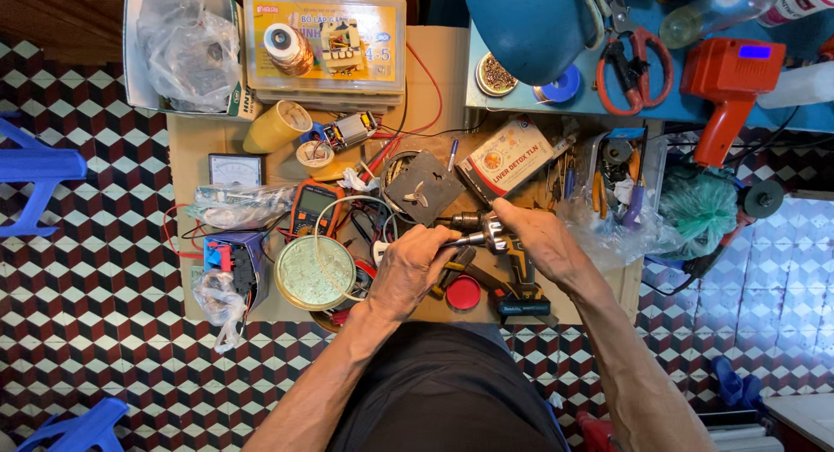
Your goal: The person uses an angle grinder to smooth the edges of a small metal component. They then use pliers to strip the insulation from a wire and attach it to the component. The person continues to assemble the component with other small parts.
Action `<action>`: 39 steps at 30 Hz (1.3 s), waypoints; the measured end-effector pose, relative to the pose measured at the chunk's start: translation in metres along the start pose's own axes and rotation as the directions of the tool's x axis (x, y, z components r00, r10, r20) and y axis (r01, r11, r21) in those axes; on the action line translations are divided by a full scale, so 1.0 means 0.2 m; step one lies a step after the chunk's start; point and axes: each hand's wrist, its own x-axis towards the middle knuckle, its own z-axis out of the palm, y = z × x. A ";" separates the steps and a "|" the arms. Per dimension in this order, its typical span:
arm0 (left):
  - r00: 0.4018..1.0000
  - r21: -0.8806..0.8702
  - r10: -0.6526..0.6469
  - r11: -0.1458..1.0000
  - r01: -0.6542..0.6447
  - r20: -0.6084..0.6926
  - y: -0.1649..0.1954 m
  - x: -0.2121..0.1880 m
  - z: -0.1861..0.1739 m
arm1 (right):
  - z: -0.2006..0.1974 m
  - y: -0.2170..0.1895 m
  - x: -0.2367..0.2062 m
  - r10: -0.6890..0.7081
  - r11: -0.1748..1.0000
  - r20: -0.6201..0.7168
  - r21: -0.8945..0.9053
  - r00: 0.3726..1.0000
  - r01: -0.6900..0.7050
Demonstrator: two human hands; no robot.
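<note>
cordless drill | black-yellow body, silver chuck | lying tilted on cardboard worktop | chuck pointing left

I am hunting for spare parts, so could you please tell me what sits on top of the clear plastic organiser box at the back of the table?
On the clear organiser box rest a spool of copper wire and a small transformer. The contents beneath its lid are hidden by a yellow label.

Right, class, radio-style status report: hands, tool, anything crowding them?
Left hand and right hand gripping cordless drill. Red cap and round tin close by.
</note>
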 end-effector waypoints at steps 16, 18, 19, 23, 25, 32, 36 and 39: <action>1.000 -0.015 -0.004 1.000 0.004 0.003 0.04 0.05 -0.01 | -0.09 0.02 -0.04 -0.461 0.687 0.110 0.672 0.881 0.276; 1.000 -0.001 -0.010 1.000 0.010 0.005 0.05 0.05 0.00 | -0.13 0.02 -0.04 -0.475 0.674 0.059 0.666 0.878 0.320; 1.000 -0.010 -0.024 1.000 0.024 0.009 0.05 0.05 0.00 | -0.14 0.01 -0.02 -0.259 0.900 -0.041 0.351 0.965 0.257; 0.999 -0.040 0.031 0.999 -0.031 -0.011 0.08 0.03 0.00 | -0.10 -0.01 0.05 0.033 0.998 -0.135 -0.047 0.990 -0.039; 0.999 -0.053 0.037 0.998 -0.037 -0.013 0.08 0.03 0.00 | -0.07 0.01 0.05 0.149 0.986 -0.107 0.093 0.983 -0.139; 0.998 -0.028 -0.018 0.999 0.020 0.053 0.08 0.03 0.03 | -0.16 0.07 -0.01 -0.290 0.820 -0.280 0.420 0.915 0.389; 1.000 -0.050 0.005 0.999 -0.003 0.028 0.09 0.02 0.03 | -0.11 0.01 0.03 0.068 0.998 -0.138 -0.004 0.988 -0.069; 1.000 -0.071 0.029 0.997 -0.030 -0.010 0.10 0.03 0.03 | -0.05 -0.03 0.00 0.230 0.972 -0.019 -0.049 0.973 -0.231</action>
